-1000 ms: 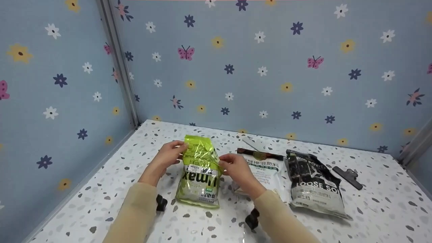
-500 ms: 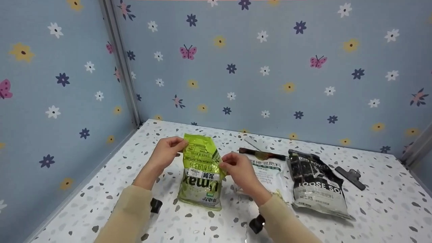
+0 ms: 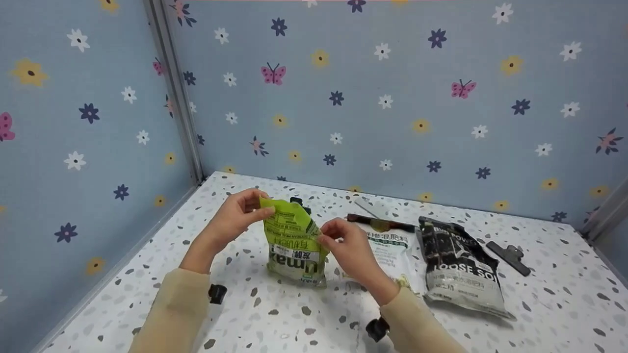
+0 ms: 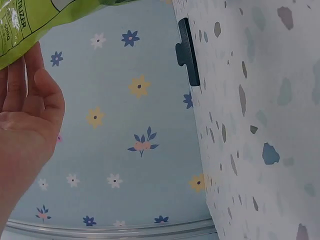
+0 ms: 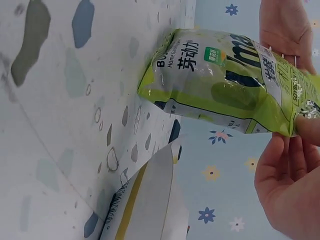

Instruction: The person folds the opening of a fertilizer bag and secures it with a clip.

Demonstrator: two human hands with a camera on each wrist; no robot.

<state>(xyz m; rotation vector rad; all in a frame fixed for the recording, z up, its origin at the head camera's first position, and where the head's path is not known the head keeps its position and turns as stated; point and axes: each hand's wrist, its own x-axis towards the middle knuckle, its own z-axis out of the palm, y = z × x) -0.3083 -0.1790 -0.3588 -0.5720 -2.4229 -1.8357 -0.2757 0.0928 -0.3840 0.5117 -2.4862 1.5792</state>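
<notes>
A green and pale grey plastic fertilizer bag point(image 3: 294, 245) stands tipped up at the middle left of the table, its bottom end down at the tabletop. My left hand point(image 3: 235, 215) pinches its upper left corner between thumb and fingers. On the opposite side, my right hand point(image 3: 351, 247) pinches the bag's right edge, a bit lower. In the right wrist view, the bag point(image 5: 215, 80) stretches between the table and both hands, its printed front partly visible. Only a green corner point(image 4: 30, 25) shows in the left wrist view, above the left fingers.
Behind the green bag lies a black clip point(image 3: 297, 201). To the right are a white bag point(image 3: 387, 250) with a dark top band, a black and grey soil bag point(image 3: 458, 267), and a dark clip point(image 3: 510, 257). A pale strip point(image 3: 370, 208) lies behind the white bag.
Both hands have raised the green bag from lying flatter to standing more upright. The black clip behind it has come into view. The other bags have stayed in place.
</notes>
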